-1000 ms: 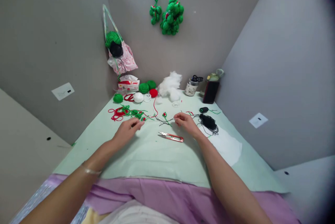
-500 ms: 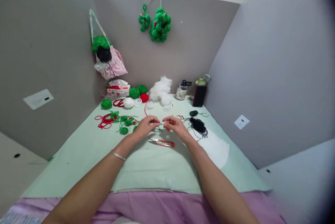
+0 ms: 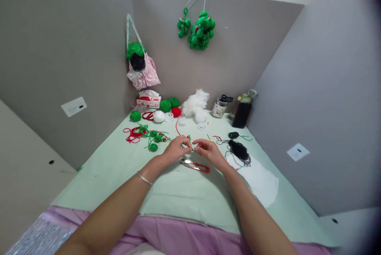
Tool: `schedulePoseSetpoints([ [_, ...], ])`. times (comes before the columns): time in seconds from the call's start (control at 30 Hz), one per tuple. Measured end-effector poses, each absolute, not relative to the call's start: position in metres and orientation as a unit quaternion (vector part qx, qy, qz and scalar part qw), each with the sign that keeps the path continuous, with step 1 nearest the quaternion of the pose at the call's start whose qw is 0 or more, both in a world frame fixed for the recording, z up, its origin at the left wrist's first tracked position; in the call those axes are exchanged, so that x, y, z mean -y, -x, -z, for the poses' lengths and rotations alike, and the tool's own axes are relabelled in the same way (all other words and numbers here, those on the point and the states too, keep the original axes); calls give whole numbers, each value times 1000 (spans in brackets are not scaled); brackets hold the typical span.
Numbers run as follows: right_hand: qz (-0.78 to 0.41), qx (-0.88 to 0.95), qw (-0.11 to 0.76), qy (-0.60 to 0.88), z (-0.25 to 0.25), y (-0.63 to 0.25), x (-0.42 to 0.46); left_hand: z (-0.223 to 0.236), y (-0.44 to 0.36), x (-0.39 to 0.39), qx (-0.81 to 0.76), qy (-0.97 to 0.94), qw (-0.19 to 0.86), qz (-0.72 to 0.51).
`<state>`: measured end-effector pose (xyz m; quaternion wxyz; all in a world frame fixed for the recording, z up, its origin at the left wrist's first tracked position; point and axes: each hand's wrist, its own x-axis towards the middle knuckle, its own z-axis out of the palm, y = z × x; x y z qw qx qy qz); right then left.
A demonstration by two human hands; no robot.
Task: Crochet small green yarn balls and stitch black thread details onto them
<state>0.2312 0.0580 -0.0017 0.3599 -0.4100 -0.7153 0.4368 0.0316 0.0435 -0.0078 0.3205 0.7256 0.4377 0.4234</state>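
Note:
My left hand [image 3: 177, 148] is pinched, thumb against fingertips, over the middle of the table. Close by on its right, my right hand [image 3: 210, 152] is also in a pinch, its fingertips nearly meeting the left ones. A small dark-green strand shows between the two, too fine to make out for certain. Just below my hands lie red-handled thread snips [image 3: 196, 166], blades toward the left. Beyond my left fingers runs a red yarn strand from a red yarn ball [image 3: 176, 112]. Left of that hand are small green crocheted pieces [image 3: 153, 147] with yarn tails.
White stuffing [image 3: 195, 105] is heaped at the back, beside green yarn balls [image 3: 165, 106] and a tissue box [image 3: 149, 102]. A cup [image 3: 219, 109] and a dark phone [image 3: 241, 114] stand back right. Black yarn [image 3: 239, 151] lies near white paper [image 3: 264, 185]. Grey partitions enclose the table.
The head view has turned, so the scene sits further right and slightly lower. My hands stay close together in a pinch, the fingers shifted slightly.

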Motion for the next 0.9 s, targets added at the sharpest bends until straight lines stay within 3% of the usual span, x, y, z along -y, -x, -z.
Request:
schedulePoseSetpoints([
  [0.43, -217, 840, 267, 420, 3, -232, -55, 6, -29, -42, -441, -718, 329, -427],
  [0.67, -136, 837, 220, 482, 2, -239, -56, -18, -3, -51, -440, -614, 353, -551],
  [0.9, -127, 832, 182, 507, 1, -242, -55, -58, 86, -67, -432, -434, 310, -728],
])
